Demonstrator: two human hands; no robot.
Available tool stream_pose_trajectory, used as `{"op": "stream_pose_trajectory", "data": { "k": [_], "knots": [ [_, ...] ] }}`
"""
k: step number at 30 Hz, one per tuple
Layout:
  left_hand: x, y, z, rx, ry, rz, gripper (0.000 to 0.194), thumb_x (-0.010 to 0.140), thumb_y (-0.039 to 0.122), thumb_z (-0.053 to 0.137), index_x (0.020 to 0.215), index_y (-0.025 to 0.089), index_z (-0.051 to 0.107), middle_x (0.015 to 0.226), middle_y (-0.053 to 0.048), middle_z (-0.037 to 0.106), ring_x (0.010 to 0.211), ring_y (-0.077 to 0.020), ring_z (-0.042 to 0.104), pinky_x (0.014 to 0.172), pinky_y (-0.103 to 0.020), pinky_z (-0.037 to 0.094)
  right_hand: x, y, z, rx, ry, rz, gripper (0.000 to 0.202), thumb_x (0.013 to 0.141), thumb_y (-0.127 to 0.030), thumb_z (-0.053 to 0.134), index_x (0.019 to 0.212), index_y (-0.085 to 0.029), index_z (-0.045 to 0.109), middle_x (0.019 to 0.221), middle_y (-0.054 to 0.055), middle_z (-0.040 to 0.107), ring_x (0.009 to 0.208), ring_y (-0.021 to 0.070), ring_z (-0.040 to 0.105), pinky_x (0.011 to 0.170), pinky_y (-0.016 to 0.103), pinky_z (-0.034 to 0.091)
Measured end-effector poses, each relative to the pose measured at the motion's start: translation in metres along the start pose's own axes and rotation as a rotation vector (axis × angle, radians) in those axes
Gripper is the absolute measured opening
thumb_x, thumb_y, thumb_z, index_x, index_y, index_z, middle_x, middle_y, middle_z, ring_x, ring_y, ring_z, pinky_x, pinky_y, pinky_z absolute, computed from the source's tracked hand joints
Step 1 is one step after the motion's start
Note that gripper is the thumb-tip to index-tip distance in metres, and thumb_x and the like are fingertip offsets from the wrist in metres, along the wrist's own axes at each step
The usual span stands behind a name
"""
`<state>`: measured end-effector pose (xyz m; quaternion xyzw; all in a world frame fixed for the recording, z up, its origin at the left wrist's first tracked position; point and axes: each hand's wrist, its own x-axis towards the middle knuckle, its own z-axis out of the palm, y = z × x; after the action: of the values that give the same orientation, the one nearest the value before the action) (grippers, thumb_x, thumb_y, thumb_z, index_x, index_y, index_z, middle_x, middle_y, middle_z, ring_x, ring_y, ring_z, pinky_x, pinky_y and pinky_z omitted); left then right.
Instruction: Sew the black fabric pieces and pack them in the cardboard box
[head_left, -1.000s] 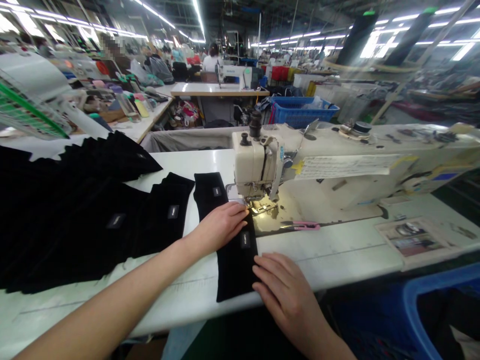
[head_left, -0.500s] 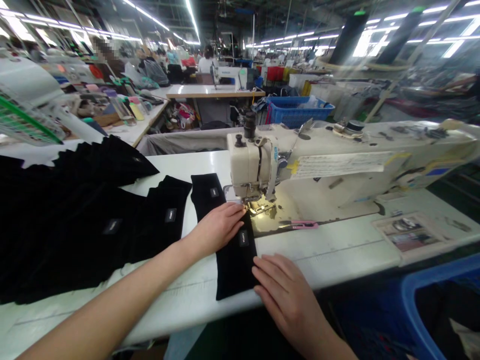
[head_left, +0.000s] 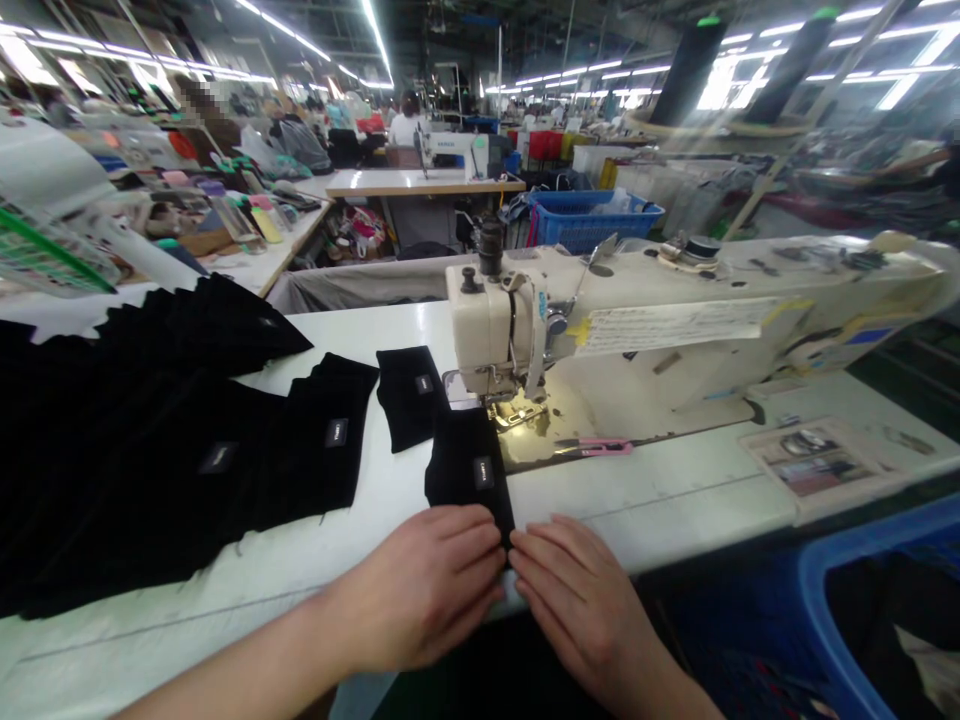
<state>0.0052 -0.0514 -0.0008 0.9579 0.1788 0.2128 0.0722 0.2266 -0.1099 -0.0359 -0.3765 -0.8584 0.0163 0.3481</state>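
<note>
The black cloth piece (head_left: 459, 455) is on the pale tabletop (head_left: 637, 510), its far end tucked in by the needle end of the sewing machine (head_left: 491, 320) and its near end at the table's near edge. Left hand (head_left: 431, 590) is lying over that near end, fingers together and pretty flat; can't tell if it's actually pinching the fabric or just pressing. Right hand (head_left: 589, 605) is right next to it on the right, fingers close together, tips at the cloth's right edge, and again I can't say whether it's gripping anything. There's a small dark label (head_left: 484, 473) with light lettering on the cloth, just beyond the left hand. Another black piece (head_left: 405, 400) sits just past it to the far left, can't tell if the two are joined or only touching. Big heap of black cloth (head_left: 150, 470) takes up the left side. Pink snips (head_left: 604, 446) lie to the right of the needle, and there's a blue basket (head_left: 814, 600) at near right with dark fabric (head_left: 870, 600) inside.
</note>
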Motion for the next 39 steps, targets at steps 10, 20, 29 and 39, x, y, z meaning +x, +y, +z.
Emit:
{"op": "stream_pose_trajectory", "data": {
  "k": [10, 20, 29, 39],
  "knots": [
    [-0.018, 0.004, 0.006, 0.085, -0.016, 0.01, 0.035, 0.095, 0.017, 0.051, 0.127, 0.008, 0.061, 0.127, -0.014, 0.067, 0.12, -0.0295, 0.062, 0.097, -0.042, 0.06, 0.006, 0.004, 0.003, 0.031, -0.043, 0.04, 0.024, 0.1, -0.011, 0.048, 0.118, -0.012, 0.064, 0.114, 0.008, 0.073, 0.107, 0.0233, 0.063, 0.105, 0.046, 0.047],
    [-0.008, -0.017, 0.002, 0.105, -0.014, -0.026, 0.033, 0.098, 0.025, 0.052, 0.124, 0.01, 0.064, 0.126, -0.014, 0.068, 0.117, -0.0292, 0.065, 0.097, -0.044, 0.06, 0.023, 0.02, 0.01, 0.005, -0.096, 0.084, 0.027, 0.101, -0.015, 0.048, 0.122, -0.016, 0.065, 0.119, 0.008, 0.071, 0.11, 0.0246, 0.061, 0.107, 0.05, 0.045],
    [-0.003, -0.042, 0.003, 0.109, -0.042, -0.038, 0.034, 0.098, 0.027, 0.053, 0.126, 0.011, 0.063, 0.129, -0.016, 0.065, 0.122, -0.0289, 0.061, 0.103, -0.044, 0.056, 0.042, 0.033, 0.016, -0.064, -0.115, 0.085, 0.025, 0.099, -0.015, 0.052, 0.118, -0.014, 0.068, 0.119, 0.009, 0.072, 0.11, 0.0264, 0.06, 0.104, 0.051, 0.046],
    [0.002, -0.066, 0.003, 0.108, -0.056, -0.067, 0.035, 0.1, 0.029, 0.051, 0.126, 0.011, 0.063, 0.132, -0.016, 0.063, 0.122, -0.0273, 0.061, 0.101, -0.044, 0.057, 0.059, 0.047, 0.024, -0.073, -0.134, 0.125, 0.023, 0.096, -0.013, 0.058, 0.117, -0.012, 0.067, 0.119, 0.01, 0.07, 0.11, 0.0266, 0.058, 0.104, 0.048, 0.046]
  ]
}}
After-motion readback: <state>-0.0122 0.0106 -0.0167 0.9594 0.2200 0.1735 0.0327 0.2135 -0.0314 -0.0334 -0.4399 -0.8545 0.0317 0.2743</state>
